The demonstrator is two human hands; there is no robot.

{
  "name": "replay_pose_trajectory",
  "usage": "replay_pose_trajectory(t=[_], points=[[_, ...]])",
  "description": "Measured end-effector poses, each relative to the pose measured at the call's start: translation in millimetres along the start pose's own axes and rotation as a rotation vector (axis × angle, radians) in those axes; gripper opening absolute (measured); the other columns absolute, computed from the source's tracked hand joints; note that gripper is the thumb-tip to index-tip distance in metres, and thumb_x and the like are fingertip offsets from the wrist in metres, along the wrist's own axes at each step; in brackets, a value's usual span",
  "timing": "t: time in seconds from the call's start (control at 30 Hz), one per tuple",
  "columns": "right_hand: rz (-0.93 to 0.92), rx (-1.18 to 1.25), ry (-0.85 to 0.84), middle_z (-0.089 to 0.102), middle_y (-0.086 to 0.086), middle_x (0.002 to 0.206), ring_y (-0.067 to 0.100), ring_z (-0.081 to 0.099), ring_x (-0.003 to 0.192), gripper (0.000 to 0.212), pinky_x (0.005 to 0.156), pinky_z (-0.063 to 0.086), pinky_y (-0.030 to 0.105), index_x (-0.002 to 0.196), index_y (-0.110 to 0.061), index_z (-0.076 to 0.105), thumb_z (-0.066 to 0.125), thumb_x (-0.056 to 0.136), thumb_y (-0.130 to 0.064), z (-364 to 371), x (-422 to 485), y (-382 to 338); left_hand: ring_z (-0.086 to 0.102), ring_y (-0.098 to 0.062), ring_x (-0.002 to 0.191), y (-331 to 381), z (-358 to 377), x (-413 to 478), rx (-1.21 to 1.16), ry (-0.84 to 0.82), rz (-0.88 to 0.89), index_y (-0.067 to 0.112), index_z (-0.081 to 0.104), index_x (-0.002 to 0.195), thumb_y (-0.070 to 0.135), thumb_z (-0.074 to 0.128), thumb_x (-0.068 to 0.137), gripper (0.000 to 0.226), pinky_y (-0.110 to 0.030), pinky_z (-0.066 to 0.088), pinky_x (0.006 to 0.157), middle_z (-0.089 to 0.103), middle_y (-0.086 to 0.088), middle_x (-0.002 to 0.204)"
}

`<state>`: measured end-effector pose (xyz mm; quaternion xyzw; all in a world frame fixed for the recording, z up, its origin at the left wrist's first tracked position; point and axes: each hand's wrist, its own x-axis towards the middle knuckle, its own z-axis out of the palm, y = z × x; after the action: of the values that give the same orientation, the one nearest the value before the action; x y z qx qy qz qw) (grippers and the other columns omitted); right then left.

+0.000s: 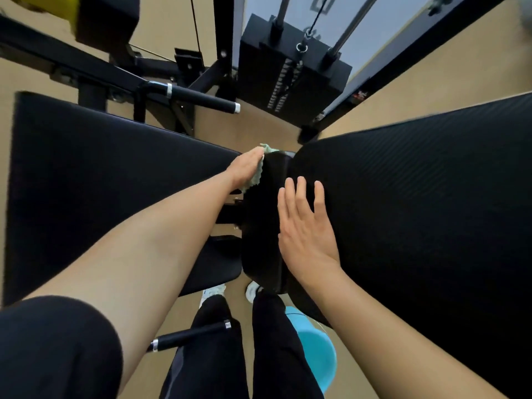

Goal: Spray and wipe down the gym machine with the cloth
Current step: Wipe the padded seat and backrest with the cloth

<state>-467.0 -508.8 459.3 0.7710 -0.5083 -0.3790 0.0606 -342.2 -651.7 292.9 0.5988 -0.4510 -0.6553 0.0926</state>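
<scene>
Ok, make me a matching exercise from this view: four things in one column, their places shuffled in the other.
Things:
1. cloth
2. right hand
3. bucket
4. weight stack

Places:
a. beside the right trouser leg
b. under the left hand
c. farthest from the person, top of the view
d. flat on the ribbed pad

Pairs: 1-b, 2-d, 3-a, 4-c

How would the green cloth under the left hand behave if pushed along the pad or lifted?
Probably floppy: the cloth bunches with a wavy edge beneath the left hand. Likely light, since it looks thin. It should slide with the hand along the smooth black pad, though it may crumple.
</scene>
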Motion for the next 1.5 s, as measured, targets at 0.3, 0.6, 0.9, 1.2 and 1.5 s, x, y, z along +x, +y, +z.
replay_pose_trajectory(t=[0.3, 0.6, 0.9, 1.2, 1.5], points=[[0.027, -0.041, 0.02, -0.005, 0.03, 0.167, 0.046, -0.002, 0.156, 0.089, 0.122, -0.002, 0.066, 0.159, 0.008, -0.005, 0.036, 0.103, -0.048, 1.7, 3.7, -4.8, 0.049, -0.022, 0.133, -13.7, 53.5, -36.0, -0.305, 0.288, -0.023, 0.021, 0.043, 0.152, 0.04, 0.028, 0.111, 0.047, -0.035, 0.037, 0.114, 0.049, -0.01, 0.147], [0.165, 0.455, 0.211, 0.052, 0.021, 0.151, 0.036, 0.04, 0.148, 0.058, 0.127, 0.012, 0.051, 0.142, -0.002, 0.057, 0.035, 0.094, -0.026, -20.6, -18.0, 3.8, 0.0, -0.027, 0.162, -51.1, 112.7, -128.0, 0.017, 0.24, 0.51, 0.033, 0.014, 0.161, 0.042, 0.031, 0.109, 0.056, -0.062, 0.005, 0.129, 0.016, -0.007, 0.173], [0.187, 0.227, -0.02, 0.011, 0.016, 0.172, 0.036, 0.003, 0.159, 0.071, 0.123, -0.011, 0.059, 0.156, -0.019, 0.04, 0.065, 0.091, -0.033, -21.1, -54.2, 13.1, 0.012, -0.041, 0.158, 16.3, 61.4, -58.6, 0.144, 0.199, 0.408, 0.031, 0.04, 0.158, 0.037, 0.034, 0.11, 0.049, -0.063, 0.017, 0.125, 0.011, -0.017, 0.173], [0.156, 0.191, -0.002, 0.008, 0.018, 0.172, 0.038, 0.001, 0.159, 0.071, 0.122, -0.012, 0.06, 0.158, -0.015, 0.034, 0.055, 0.094, -0.038, -14.8, -56.9, 13.6, 0.017, -0.036, 0.159, -75.8, 114.1, -165.9, 0.215, 0.185, 0.474, 0.021, 0.045, 0.156, 0.032, 0.041, 0.109, 0.049, -0.062, 0.023, 0.125, 0.026, -0.017, 0.169], [0.148, 0.199, 0.002, 0.012, 0.018, 0.171, 0.04, 0.002, 0.158, 0.069, 0.122, -0.007, 0.061, 0.155, -0.016, 0.038, 0.058, 0.093, -0.041, -14.3, -56.3, 12.5, 0.058, -0.025, 0.136, -124.0, 94.9, -231.9, 0.406, 0.104, 0.667, 0.02, 0.065, 0.138, 0.017, 0.061, 0.097, 0.042, -0.043, 0.058, 0.1, 0.064, -0.007, 0.143]])
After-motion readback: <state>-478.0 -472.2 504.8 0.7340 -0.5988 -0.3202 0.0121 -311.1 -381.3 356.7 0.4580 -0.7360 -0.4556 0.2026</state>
